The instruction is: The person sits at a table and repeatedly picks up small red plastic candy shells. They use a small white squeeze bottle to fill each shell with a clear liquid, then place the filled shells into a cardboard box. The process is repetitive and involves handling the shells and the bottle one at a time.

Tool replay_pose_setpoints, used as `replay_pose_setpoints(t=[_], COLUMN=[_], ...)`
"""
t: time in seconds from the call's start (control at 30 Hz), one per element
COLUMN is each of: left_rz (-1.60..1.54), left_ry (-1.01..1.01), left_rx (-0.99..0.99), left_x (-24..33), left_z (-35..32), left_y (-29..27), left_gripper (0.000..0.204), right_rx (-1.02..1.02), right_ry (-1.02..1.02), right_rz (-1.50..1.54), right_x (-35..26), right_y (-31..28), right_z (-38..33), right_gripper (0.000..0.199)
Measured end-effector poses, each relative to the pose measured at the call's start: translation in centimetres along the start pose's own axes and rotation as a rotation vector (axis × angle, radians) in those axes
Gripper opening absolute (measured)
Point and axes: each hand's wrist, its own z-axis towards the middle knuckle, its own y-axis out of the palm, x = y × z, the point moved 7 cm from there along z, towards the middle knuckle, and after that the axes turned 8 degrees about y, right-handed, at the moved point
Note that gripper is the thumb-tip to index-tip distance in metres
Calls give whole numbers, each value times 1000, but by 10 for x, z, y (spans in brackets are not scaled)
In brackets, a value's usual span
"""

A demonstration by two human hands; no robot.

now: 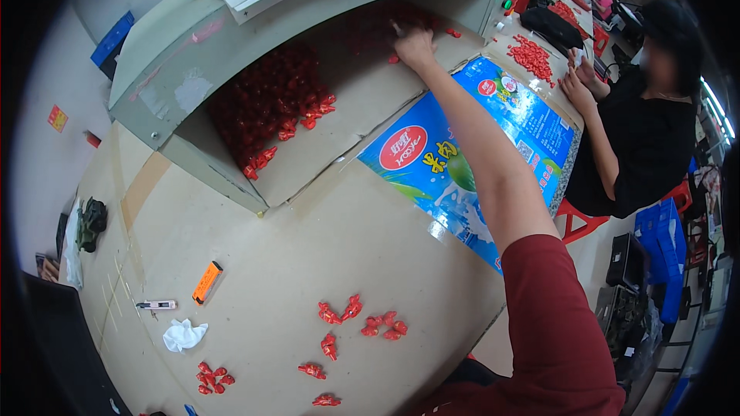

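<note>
Right hand [415, 46] reaches far into the grey hopper [185, 46], fingers curled on the red parts [266, 100] heaped inside; can't tell if it's clamped on any. Left hand out of view. More red parts lie loose on the bench [324, 239] near the front edge, well apart from the hand. Orange cutter [206, 283], white rag [183, 334] at bench left. Blue printed sheet [470, 146] under the forearm. Co-worker's hands [578, 81] rest beside another red pile [530, 57], far right.
</note>
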Motion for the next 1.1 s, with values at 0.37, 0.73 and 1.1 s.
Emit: replay_pose_setpoints(t=[0.37, 0.73, 1.1], left_rz=[86, 143, 178], left_ry=[27, -18, -13], left_rx=[26, 50, 49], left_x=[2, 2, 4], left_z=[4, 25, 25], left_y=[7, 7, 10], left_gripper=[23, 23, 23], right_rx=[-249, -352, -196], right_ry=[-64, -5, -77], right_rz=[-371, -282, -329], right_x=[-7, -59, -62], right_y=[74, 85, 84], right_z=[31, 1, -10], right_gripper=[50, 65, 39])
